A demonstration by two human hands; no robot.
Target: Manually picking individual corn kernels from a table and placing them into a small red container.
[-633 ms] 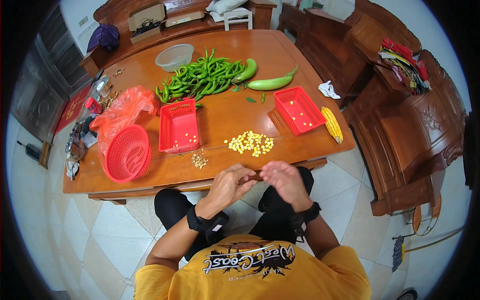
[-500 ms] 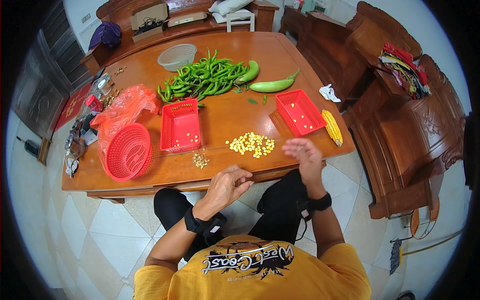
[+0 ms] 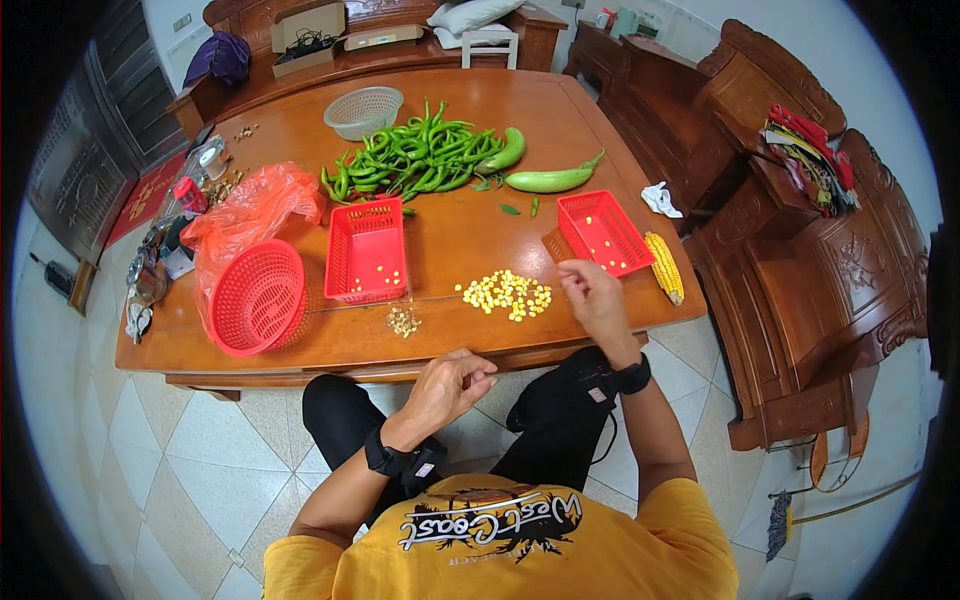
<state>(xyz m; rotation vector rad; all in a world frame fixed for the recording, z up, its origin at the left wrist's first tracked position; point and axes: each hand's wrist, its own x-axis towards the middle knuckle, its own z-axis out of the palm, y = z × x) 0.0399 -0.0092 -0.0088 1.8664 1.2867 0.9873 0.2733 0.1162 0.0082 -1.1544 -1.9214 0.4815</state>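
A loose pile of yellow corn kernels (image 3: 507, 295) lies near the table's front edge. Just right of it, my right hand (image 3: 598, 305) hovers with bent fingers slightly apart, its fingertips close to the right red basket (image 3: 608, 262). A few kernels lie inside that basket. My left hand (image 3: 443, 392) is held in front of the table edge, fingers and thumb curled together; whatever may be within is hidden. Several kernels also lie in the left red rectangular basket (image 3: 366, 245). Between that basket and the front edge sits a small heap of brownish bits (image 3: 403, 321).
A corn cob (image 3: 663, 268) lies beside the right basket. Behind are green peppers (image 3: 420, 155), a long green eggplant (image 3: 555, 180) and a grey colander (image 3: 363, 113). Leftward stand a round red basket (image 3: 258, 298) and a crumpled red plastic bag (image 3: 250, 215). White tissue (image 3: 660, 199) lies at right.
My right hand has moved slightly left and its fingers have bent. My left hand has shifted a little down and left, still curled. The view has tilted slightly; the kernels look unchanged.
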